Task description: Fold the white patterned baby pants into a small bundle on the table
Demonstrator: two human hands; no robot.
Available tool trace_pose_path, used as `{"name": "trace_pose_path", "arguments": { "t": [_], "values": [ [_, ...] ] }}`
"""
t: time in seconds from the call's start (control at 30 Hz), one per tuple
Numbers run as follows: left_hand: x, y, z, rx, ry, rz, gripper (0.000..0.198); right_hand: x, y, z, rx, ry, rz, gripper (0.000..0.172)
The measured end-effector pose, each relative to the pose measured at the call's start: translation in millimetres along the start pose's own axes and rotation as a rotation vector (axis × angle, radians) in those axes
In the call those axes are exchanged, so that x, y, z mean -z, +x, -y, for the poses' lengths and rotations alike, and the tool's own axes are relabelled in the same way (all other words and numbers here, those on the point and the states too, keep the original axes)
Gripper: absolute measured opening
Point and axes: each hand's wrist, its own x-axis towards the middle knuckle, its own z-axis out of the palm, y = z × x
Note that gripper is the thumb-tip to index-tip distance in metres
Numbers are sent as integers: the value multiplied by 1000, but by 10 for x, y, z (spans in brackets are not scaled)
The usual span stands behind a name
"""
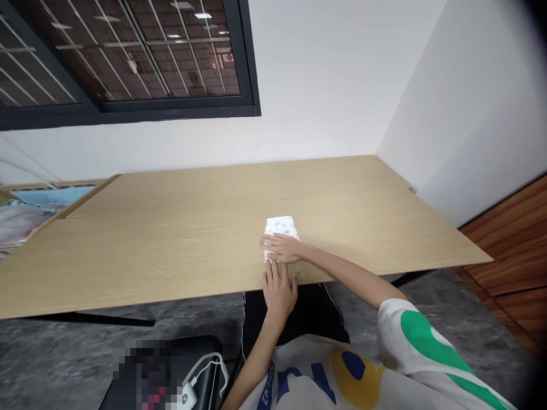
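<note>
White patterned piece (279,224): flat on wood-look table (171,245), near front edge, in front of the seated person; can't tell from here if cloth or paper.
Right hand (285,247): open, palm down across the piece, fingers straight, pointing left; bare forearm slants in from a short sleeve (410,330).
Left hand (280,293): open, back up, fingers loosely spread, pointing away from the body, tips at the piece's near end; can't tell if they press or just rest.
Piece's middle: covered by right hand; print too small to read.
Left arm: cut off low down, upper part out of sight.
Black object (203,346): lower left, partly pixelated, white cable (224,376) beside the blur.
</note>
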Motion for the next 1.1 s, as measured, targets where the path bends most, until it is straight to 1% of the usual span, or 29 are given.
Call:
{"name": "trace_pose_path", "arguments": {
  "t": [0.07, 0.2, 0.27, 0.37, 0.43, 0.53, 0.6, 0.67, 0.77, 0.8, 0.83, 0.9, 0.93, 0.97, 1.07, 1.1],
  "values": [
    [13, 2, -3, 10, -15, 11, 52, 31, 55, -159, -48, -29, 11, 56],
    [10, -2, 2, 25, -41, 30, 54, 117, 127, -442, -102, -29, -68, 55],
    [7, -5, 4, 31, -51, 37, 55, 160, 148, -550, -122, -25, -87, 55],
    [11, -5, 6, 28, -54, 41, 55, 231, 160, -645, -185, -64, -87, 57],
    [16, -6, 9, 24, -51, 37, 56, 291, 141, -646, -245, -108, -128, 59],
    [17, -11, 15, 24, -53, 29, 55, 383, 28, -527, -312, -153, -263, 56],
    [9, -21, 15, 25, -54, 30, 54, 416, -113, -368, -307, -139, -320, 52],
    [0, -38, 10, 34, -57, 35, 55, 408, -299, -170, -256, -85, -296, 47],
    [4, -74, 4, 65, -78, 41, 59, 326, -628, 139, -160, 0, -198, 41],
    [13, -87, 10, 80, -89, 41, 60, 287, -743, 233, -141, 19, -180, 42],
    [24, -99, 22, 98, -103, 39, 61, 244, -855, 318, -127, 39, -176, 48],
    [46, -122, 74, 131, -147, 27, 60, 154, -1061, 460, -101, 90, -191, 65],
    [51, -135, 112, 142, -178, 8, 58, 109, -1148, 517, -84, 121, -203, 71],
    [51, -148, 155, 142, -216, -24, 57, 65, -1223, 568, -67, 149, -218, 70],
    [12, -208, 283, 91, -346, -180, 56, -37, -1354, 693, -47, 190, -254, 47],
    [-7, -234, 315, 71, -384, -234, 56, -50, -1366, 731, -58, 197, -266, 43]
  ]
}}
